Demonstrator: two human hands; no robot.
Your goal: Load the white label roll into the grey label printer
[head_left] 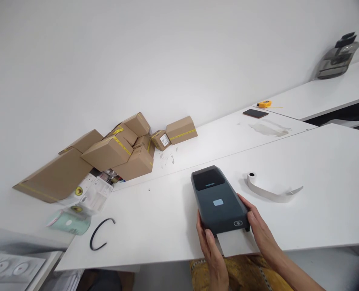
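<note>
Dark printer-like unit (218, 202) sits between both hands, just beyond the wrists, wide face up. Left hand (212, 252) is cupped on its left side, thumb at the near corner, fingers close together along the edge. Right hand (259, 228) has its fingers bent on the right side, thumb hidden or unclear. Neither is spread wide; the unit is squeezed between them. Can't tell if its base is fully down on the surface (324, 169).

White sheet (236, 242) sticks out of the near end, between the hands. Side grip looks deliberate: leaves that end and the top button free, and shares the weight evenly.

Paper roll (252, 177) stands on end beyond the right hand, off to its right, tail curling right. Probably upright so it won't roll. Cartons (106, 151) are piled well beyond the left hand, out to its left.
</note>
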